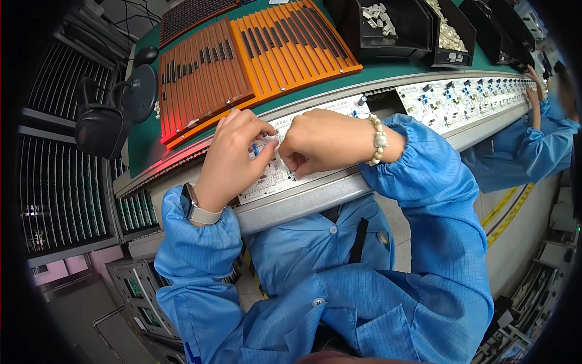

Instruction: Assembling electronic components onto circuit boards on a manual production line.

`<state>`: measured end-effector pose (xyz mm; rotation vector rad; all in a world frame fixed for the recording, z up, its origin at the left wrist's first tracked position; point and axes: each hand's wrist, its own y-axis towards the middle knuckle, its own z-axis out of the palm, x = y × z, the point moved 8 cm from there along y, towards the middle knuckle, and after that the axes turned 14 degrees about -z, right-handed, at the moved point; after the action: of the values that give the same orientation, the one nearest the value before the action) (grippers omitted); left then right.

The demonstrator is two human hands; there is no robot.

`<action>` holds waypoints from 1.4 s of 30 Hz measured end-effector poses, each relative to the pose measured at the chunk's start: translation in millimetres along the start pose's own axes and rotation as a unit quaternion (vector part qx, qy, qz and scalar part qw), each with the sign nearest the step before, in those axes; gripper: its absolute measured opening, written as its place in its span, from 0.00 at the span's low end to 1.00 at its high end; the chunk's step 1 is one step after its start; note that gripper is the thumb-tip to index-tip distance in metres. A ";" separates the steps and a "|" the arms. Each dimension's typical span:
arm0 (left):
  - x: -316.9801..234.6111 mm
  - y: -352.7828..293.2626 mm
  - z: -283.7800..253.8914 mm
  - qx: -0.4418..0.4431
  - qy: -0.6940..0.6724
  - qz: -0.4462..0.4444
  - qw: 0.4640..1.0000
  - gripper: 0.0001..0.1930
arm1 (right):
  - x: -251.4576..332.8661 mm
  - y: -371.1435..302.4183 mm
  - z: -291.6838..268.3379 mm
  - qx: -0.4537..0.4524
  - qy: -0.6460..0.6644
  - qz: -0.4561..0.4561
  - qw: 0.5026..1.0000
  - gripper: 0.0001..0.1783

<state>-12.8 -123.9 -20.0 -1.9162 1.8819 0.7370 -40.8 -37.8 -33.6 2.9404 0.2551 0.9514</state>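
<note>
A white circuit board [257,193] with small mounted components lies on the conveyor rail in front of me, partly covered by both hands. Over its left part, my left hand [233,151] is curled, thumb and forefinger tips close together near some blue components. My right hand [324,142] is bent down over the middle of the board. Its thumb and fingers are pinched together close to the surface. Whatever either pinch holds is hidden or too small to name.
Beyond the rail stand a brown slotted tray [200,91] and an orange slotted tray [291,82], both with black parts. Black bins [394,51] hold pale pieces. More populated boards [461,100] line the rail at right, where another person's hands [533,88] work. A black headset-like object [97,124] is at left.
</note>
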 end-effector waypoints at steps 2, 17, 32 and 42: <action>0.2 0.2 -4.2 -0.015 0.002 0.007 1.000 0.05 | -0.4 1.3 4.5 0.011 -0.001 0.001 1.000 0.07; 15.3 -12.8 -49.2 -0.118 0.003 -0.010 0.993 0.04 | 3.4 -3.6 -41.4 -0.077 -0.055 -0.002 0.996 0.18; 209.8 -33.7 -127.0 -0.276 0.144 -0.192 0.931 0.10 | -162.3 -138.6 -153.0 -0.374 -0.257 0.272 0.848 0.19; 205.9 -16.4 -126.5 -0.297 0.053 -0.182 0.936 0.07 | -155.8 -129.6 -139.8 -0.303 -0.246 0.254 0.885 0.15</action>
<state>14.1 -363.7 -41.6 -2.6183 1.3750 1.1879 -265.5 62.1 -21.8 2.5331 -0.7249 0.1865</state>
